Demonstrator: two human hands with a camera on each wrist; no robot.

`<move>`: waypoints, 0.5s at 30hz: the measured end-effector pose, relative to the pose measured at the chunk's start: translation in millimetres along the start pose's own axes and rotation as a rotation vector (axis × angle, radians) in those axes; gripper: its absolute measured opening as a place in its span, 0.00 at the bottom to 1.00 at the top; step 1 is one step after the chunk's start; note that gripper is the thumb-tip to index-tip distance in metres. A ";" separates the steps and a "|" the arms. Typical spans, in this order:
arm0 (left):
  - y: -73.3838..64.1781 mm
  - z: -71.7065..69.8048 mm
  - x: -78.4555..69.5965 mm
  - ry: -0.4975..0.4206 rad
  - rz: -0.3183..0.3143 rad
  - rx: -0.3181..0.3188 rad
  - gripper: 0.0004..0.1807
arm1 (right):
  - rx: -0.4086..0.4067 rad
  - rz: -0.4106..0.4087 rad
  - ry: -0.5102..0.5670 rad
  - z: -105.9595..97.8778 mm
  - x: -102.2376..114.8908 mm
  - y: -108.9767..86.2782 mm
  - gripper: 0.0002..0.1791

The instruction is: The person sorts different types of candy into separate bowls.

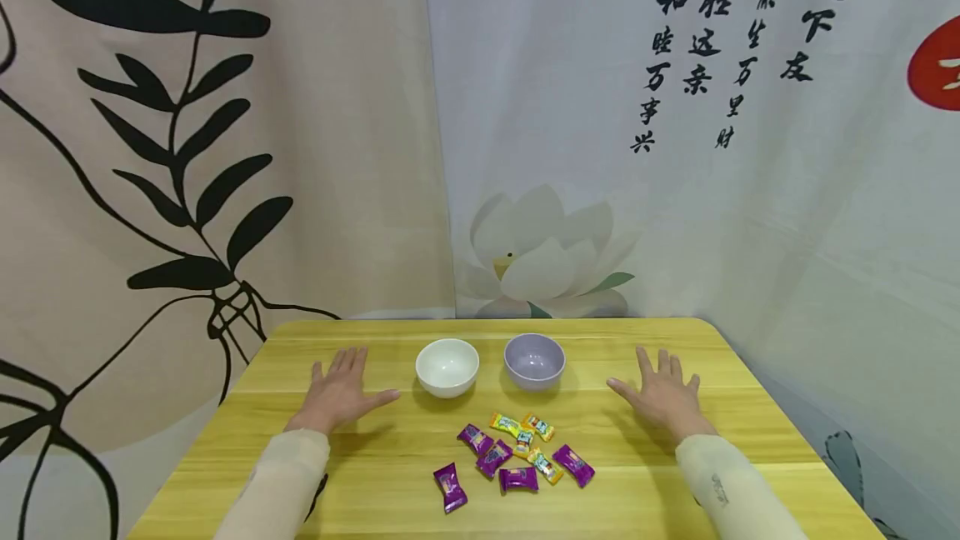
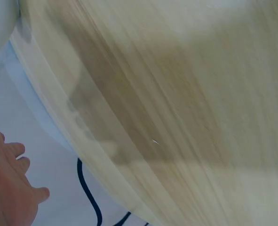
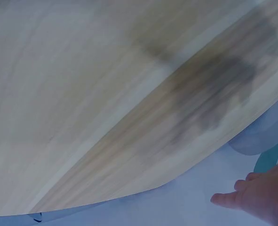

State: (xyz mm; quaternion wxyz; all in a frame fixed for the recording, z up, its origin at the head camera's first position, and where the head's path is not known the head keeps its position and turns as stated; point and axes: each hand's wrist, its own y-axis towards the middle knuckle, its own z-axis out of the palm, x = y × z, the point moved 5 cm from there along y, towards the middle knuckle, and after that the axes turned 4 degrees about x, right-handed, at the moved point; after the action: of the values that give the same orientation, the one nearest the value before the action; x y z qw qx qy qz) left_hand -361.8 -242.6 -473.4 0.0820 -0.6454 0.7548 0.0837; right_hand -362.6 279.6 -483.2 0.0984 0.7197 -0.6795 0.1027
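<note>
left hand (image 1: 337,396) and right hand (image 1: 663,396): fingers spread wide, both empty. candies (image 1: 494,458) sit between them, bodyward of the fingers. lone purple candy (image 1: 450,488) lies right and bodyward of left hand, long axis roughly front-to-back, left hand nearer. rightmost purple candy (image 1: 573,466) runs diagonal, right hand nearer.

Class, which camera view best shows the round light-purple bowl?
The head view: the round light-purple bowl appears whole there, rim and inside visible, on the yellow wood-grain table beside the round white bowl. The left and right wrist views show none of it.
</note>
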 end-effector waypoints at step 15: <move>13.5 4.2 -24.0 -0.092 0.015 0.044 0.68 | 0.004 -0.044 0.032 12.0 25.7 10.3 0.58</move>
State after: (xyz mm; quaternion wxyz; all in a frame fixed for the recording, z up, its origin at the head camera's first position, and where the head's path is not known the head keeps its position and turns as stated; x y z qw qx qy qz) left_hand -371.3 -216.5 -471.7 0.1302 -0.6334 0.7566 0.0970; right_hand -371.3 251.0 -487.5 0.1098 0.7329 -0.6617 0.1134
